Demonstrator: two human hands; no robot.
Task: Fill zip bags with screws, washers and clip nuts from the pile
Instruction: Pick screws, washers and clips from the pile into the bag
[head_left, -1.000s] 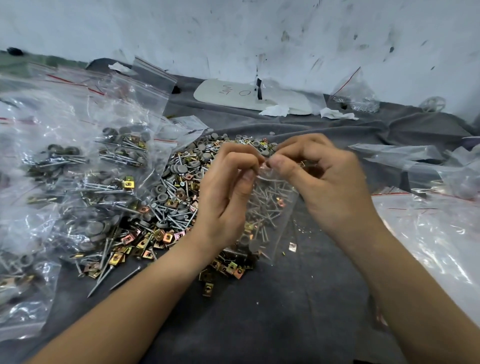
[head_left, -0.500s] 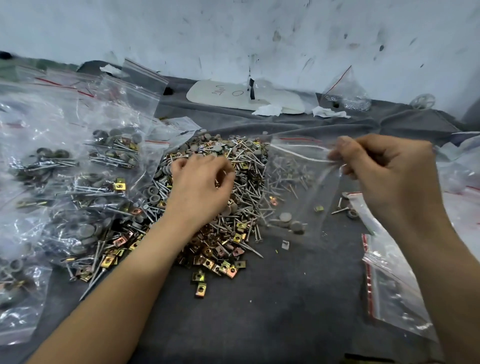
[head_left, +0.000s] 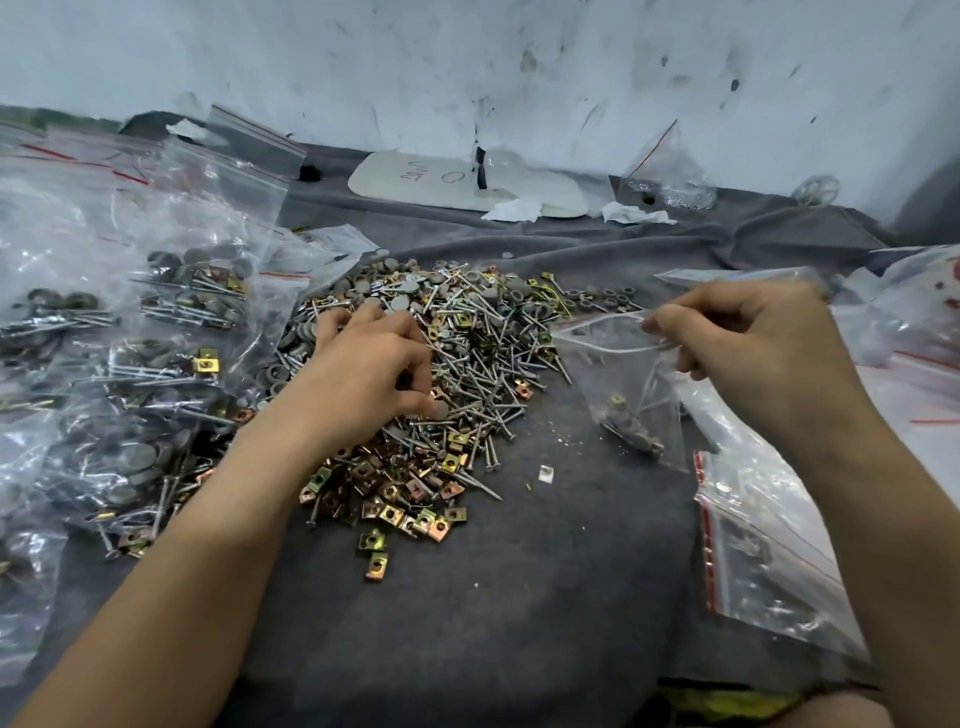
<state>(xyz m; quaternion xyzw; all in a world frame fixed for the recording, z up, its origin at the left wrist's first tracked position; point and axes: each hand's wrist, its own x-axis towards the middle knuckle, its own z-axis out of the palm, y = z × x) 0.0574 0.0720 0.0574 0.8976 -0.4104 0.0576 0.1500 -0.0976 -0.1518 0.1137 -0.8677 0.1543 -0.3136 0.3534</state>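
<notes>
A dark grey cloth (head_left: 519, 597), creased towards the back, covered the worktop, which ended at 12 o'clock against a white wall (head_left: 467, 62) marked with scuffs and dark specks. At the foot of that wall lay a flat white board (head_left: 441, 182) with scraps of crumpled paper (head_left: 511, 210) just beside it, and at 1 o'clock a small clear bag (head_left: 665, 171) leaned on the wall.

The pile (head_left: 483, 353) sat in the middle of the cloth: washers (head_left: 395, 291) at its far edge, screws (head_left: 488, 374) through the centre, clip nuts (head_left: 405, 499) spilling towards 6 o'clock. Filled bags (head_left: 130, 338) were heaped at 9 o'clock, touching the pile, and flat empty bags (head_left: 769, 545) lay at 4 o'clock.

The left hand (head_left: 363, 374) rested on the pile with fingers curled; its grip was narrow, and thumb and forefinger seemed to pinch a grey washer (head_left: 440, 410), though the view there was cluttered. At 3 o'clock of the pile the right hand (head_left: 753, 348) held its grip closed on the mouth edge of a zip bag (head_left: 623, 384), which hung just above the cloth with a few pieces gathered in its bottom corner.
</notes>
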